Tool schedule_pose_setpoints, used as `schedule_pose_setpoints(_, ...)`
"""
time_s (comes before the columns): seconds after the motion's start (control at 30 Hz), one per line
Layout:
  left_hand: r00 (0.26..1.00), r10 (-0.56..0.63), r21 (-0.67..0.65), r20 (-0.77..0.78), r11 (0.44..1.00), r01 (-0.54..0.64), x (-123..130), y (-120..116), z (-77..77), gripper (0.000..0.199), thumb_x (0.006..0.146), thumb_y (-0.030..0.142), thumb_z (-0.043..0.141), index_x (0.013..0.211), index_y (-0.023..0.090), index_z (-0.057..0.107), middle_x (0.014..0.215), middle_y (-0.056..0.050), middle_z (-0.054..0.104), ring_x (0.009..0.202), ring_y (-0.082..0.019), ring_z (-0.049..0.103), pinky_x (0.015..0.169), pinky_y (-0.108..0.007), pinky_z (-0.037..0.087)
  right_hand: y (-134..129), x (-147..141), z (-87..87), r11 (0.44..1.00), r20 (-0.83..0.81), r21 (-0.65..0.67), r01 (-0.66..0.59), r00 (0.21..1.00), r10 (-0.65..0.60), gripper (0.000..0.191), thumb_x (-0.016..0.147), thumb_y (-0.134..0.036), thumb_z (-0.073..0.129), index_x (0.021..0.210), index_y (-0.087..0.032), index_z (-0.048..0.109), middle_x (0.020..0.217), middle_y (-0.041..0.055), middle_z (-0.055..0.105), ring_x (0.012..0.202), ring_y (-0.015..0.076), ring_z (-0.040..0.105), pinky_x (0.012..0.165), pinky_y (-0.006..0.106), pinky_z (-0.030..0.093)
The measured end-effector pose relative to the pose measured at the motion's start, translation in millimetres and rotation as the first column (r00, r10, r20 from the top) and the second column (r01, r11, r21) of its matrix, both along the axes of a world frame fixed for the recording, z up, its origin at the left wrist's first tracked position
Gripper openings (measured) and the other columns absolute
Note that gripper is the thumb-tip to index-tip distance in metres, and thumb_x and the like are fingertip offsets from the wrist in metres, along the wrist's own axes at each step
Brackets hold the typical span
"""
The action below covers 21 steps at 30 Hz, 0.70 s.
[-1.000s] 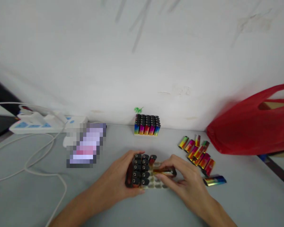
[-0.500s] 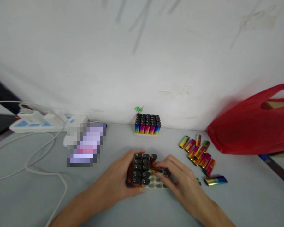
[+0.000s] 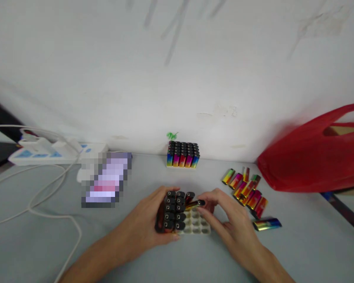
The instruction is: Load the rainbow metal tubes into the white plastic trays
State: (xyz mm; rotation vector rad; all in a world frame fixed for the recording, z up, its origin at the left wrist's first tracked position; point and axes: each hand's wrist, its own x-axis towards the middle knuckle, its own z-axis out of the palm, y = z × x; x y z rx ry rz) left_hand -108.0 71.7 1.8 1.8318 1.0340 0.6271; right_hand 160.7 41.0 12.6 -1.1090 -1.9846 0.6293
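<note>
A pale tray [image 3: 196,227] with rows of round-edged slots sits on the grey table. Black-topped lighters [image 3: 171,208] stand upright in its left columns, and one more stands at the back of the third column. My left hand [image 3: 149,218] is wrapped round the left side of the tray and its lighters. Between the thumb and forefinger of my right hand [image 3: 228,218] is the black end of a tilted lighter [image 3: 195,204], whose other end reaches the third column. The slots at the tray's right hold nothing.
A full block of lighters [image 3: 183,155] stands by the wall. Loose colourful lighters [image 3: 247,190] lie at the right, near a red bag [image 3: 315,157]. A phone [image 3: 109,179], white cables and a power strip [image 3: 41,155] are at the left.
The lighter in my right hand has moved back and a little left, toward the third column. More of the tray's right-hand slots show. My left hand keeps its hold.
</note>
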Motion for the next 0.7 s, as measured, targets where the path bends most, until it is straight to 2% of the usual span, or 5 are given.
schedule_pose_setpoints(0.27,1.000,0.009,-0.001,-0.012,1.000,-0.009,1,0,2.2,0.083,0.074,0.025,0.097,0.147,0.031,0.057,0.143,-0.006,0.071,0.131,-0.035,0.070,0.113,-0.046,0.057,-3,0,3.6,1.000,0.036,-0.005,-0.011,0.999,0.012,0.012,0.114,-0.029,0.062,0.125,-0.028,0.067,0.100,0.0022,0.070,0.088,0.0195,0.071,0.082,0.032,0.061)
schedule_pose_setpoints(0.43,1.000,0.004,-0.013,-0.002,1.000,-0.004,0,-1,1.4,0.083,0.075,0.025,0.096,0.148,0.031,0.057,0.143,-0.006,0.072,0.129,-0.035,0.072,0.111,-0.046,0.059,-4,-3,-1.1,0.997,-0.054,-0.072,0.021,0.998,-0.025,0.026,0.114,-0.029,0.061,0.140,-0.030,0.062,0.108,0.0033,0.076,0.092,0.0196,0.072,0.083,0.033,0.061)
schedule_pose_setpoints(0.53,1.000,0.006,-0.018,0.008,1.000,-0.006,0,-1,0.6,0.084,0.076,0.025,0.096,0.150,0.032,0.056,0.144,-0.007,0.072,0.130,-0.035,0.072,0.111,-0.046,0.059,1,7,5.5,0.990,-0.091,-0.110,0.092,0.991,-0.102,0.015,0.113,-0.031,0.061,0.127,-0.029,0.064,0.106,0.0025,0.075,0.091,0.0196,0.070,0.083,0.034,0.058)
schedule_pose_setpoints(0.6,1.000,0.010,-0.023,0.006,1.000,-0.010,0,-2,0.3,0.085,0.076,0.024,0.096,0.151,0.032,0.055,0.145,-0.007,0.072,0.130,-0.035,0.072,0.111,-0.046,0.059,7,24,14.5,0.981,-0.007,-0.136,0.137,0.990,-0.139,0.007,0.111,-0.034,0.064,0.110,-0.028,0.067,0.101,0.0016,0.072,0.090,0.0203,0.066,0.081,0.035,0.055)
schedule_pose_setpoints(0.7,1.000,0.001,-0.030,0.001,1.000,-0.001,-1,-2,0.3,0.088,0.075,0.024,0.098,0.151,0.032,0.054,0.145,-0.007,0.071,0.131,-0.035,0.072,0.112,-0.047,0.059,16,58,26.2,0.971,0.213,-0.223,0.086,0.976,-0.037,0.014,0.098,-0.038,0.082,0.102,-0.028,0.074,0.096,0.0012,0.069,0.093,0.0239,0.065,0.085,0.037,0.053)
